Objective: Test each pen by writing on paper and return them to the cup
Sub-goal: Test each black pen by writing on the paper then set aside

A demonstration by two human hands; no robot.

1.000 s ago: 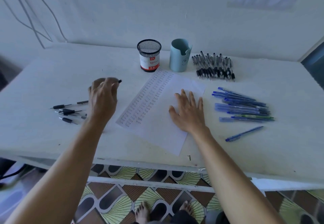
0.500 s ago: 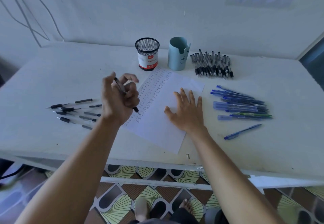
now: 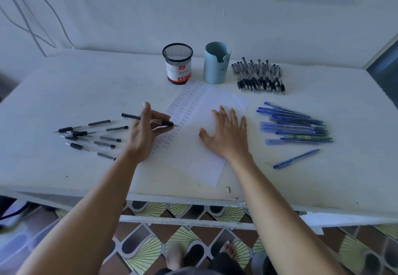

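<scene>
pale surface [image 3: 86,93] under a bare wall [image 3: 129,16]. left grip [image 3: 142,136] clamped on black pen [image 3: 129,116], centre-left, tip at paper [image 3: 193,158]; right grip [image 3: 228,136] flat, fingers spread, pinning it. many marks written; mesh cup [image 3: 177,63], upper centre, seemingly empty: likely none returned, blue pile [image 3: 295,126], black pile [image 3: 258,76] waiting.

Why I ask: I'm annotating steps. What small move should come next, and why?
Probably lower the pen tip onto the paper and write: the left hand holds it over the written columns, and the right hand lies flat on the paper.
</scene>
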